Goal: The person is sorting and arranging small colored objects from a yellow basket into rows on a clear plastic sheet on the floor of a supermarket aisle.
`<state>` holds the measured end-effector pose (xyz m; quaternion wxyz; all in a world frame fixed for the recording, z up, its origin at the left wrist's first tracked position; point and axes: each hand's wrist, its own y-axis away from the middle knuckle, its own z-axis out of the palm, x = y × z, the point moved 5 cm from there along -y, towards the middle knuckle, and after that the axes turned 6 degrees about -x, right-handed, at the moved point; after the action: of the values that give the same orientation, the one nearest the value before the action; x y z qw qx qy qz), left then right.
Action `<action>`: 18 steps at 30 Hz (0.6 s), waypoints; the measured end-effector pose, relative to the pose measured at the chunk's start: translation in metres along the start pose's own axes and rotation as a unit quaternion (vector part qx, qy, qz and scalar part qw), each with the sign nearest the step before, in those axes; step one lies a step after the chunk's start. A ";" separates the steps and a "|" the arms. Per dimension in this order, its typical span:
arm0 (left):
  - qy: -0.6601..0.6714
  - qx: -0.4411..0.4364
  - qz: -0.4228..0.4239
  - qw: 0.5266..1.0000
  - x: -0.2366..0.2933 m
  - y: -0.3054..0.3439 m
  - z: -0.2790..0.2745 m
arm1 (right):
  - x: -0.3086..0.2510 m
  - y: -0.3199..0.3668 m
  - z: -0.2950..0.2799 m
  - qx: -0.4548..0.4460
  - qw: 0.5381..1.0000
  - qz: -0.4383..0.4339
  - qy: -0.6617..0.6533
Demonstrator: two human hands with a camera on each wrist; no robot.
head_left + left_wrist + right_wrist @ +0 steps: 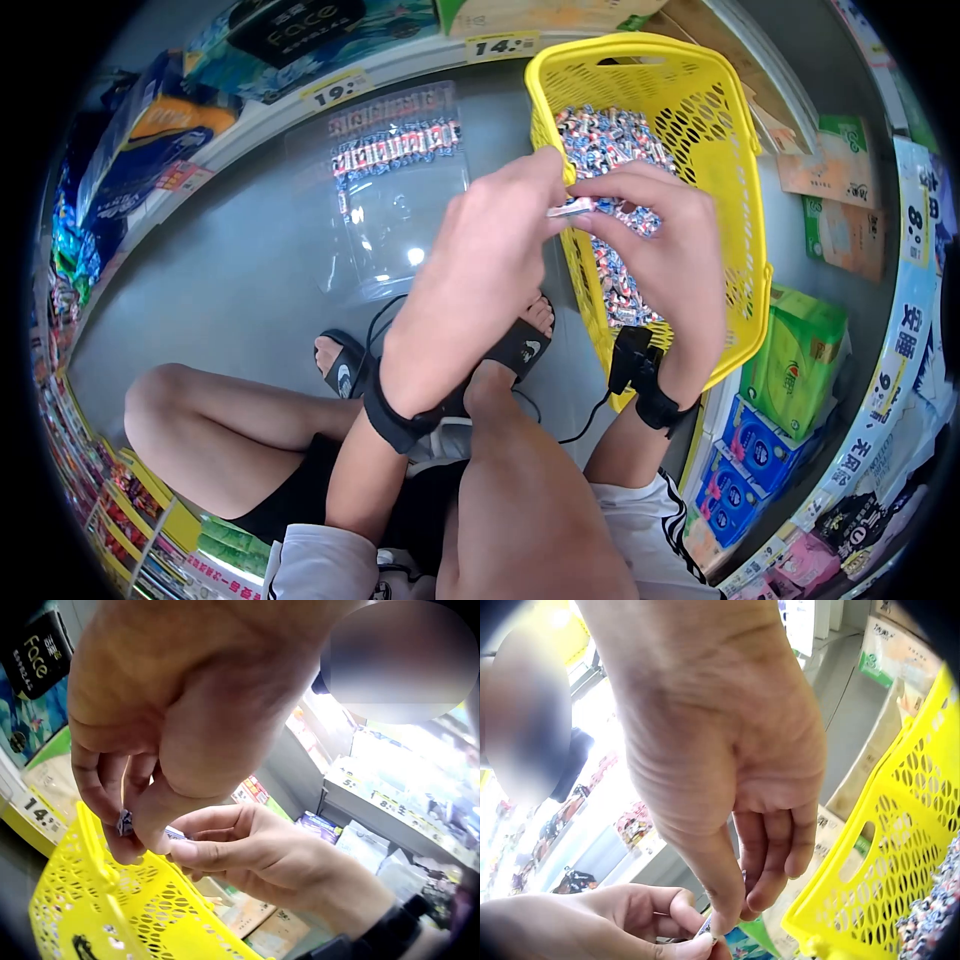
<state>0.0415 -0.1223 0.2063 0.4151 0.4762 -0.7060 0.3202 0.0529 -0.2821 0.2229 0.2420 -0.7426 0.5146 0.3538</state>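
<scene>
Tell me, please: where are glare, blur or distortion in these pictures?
Head view: lens distortion curves the shelf edge, glare spots mark the clear plastic container; left wrist view: right-hand shelves washed out, one patch blurred; right wrist view: left background overexposed, another patch blurred.

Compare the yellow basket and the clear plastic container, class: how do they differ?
The basket is yellow with cut-out holes; the container is see-through and colourless. Wrapped sweets lie heaped in the basket but line up in rows in the container. Both hold similar-looking sweets.
</scene>
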 end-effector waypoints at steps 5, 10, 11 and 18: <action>-0.006 0.050 -0.066 0.997 -0.048 0.033 -0.036 | -0.023 -0.039 0.053 -0.081 0.996 -0.023 0.003; -0.030 0.150 -0.163 0.975 -0.106 0.072 -0.060 | -0.021 -0.078 0.135 -0.120 0.990 -0.063 0.034; -0.045 0.167 -0.175 0.969 -0.117 0.078 -0.062 | -0.018 -0.084 0.152 -0.147 0.988 -0.032 -0.019; -0.065 0.230 -0.270 0.933 -0.191 0.118 -0.068 | 0.012 -0.112 0.266 -0.205 0.959 0.064 -0.184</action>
<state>-0.0121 0.0532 0.0603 0.3185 0.7511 -0.4829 0.3181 0.0866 -0.0573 0.0444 0.1515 -0.6640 0.4240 0.5970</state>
